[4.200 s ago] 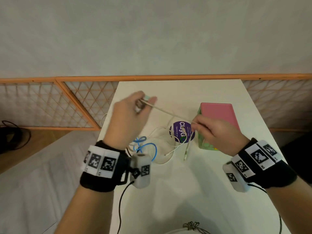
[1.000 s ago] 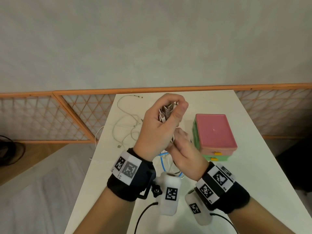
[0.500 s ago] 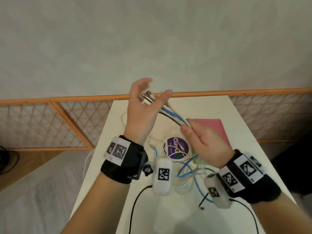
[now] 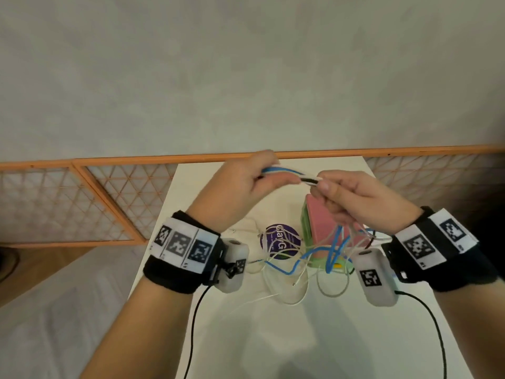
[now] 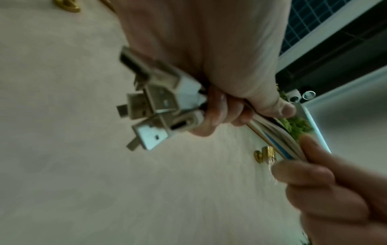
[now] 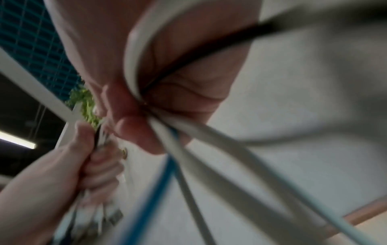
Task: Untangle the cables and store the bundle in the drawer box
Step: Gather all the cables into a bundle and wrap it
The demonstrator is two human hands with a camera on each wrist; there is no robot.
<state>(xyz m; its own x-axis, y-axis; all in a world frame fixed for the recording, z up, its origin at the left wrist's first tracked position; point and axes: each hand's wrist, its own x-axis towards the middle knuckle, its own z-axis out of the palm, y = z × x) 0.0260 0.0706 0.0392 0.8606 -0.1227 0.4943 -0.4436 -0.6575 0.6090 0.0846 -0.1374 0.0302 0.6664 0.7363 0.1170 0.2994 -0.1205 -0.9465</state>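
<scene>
Grey plaster wall ahead, an orange-framed lattice screen [image 4: 90,203] running along its foot, and the white table [image 4: 273,337] stretching out below me. Both hands are up over it. My left hand [image 4: 235,192] is clenched round the cables [image 4: 289,173] near their plug ends; the left wrist view shows the USB plugs [image 5: 155,106] fanning out of my fist, metal shells bunched side by side. My right hand [image 4: 358,201] pinches the same bundle just beside the left, white, blue and black strands pulled into a short span between the two grips. From my right hand the loose lengths drop down in loops, blue and white, hanging in front of the drawer box [image 4: 319,228] and trailing onto the table. That box, pink on top with green sides, stands under my right hand. Just left of it lies a round purple lid [image 4: 281,242] with white lettering, "Clay" readable and the rest too small or hidden by cable. Black-and-white square markers show on both wristbands.
</scene>
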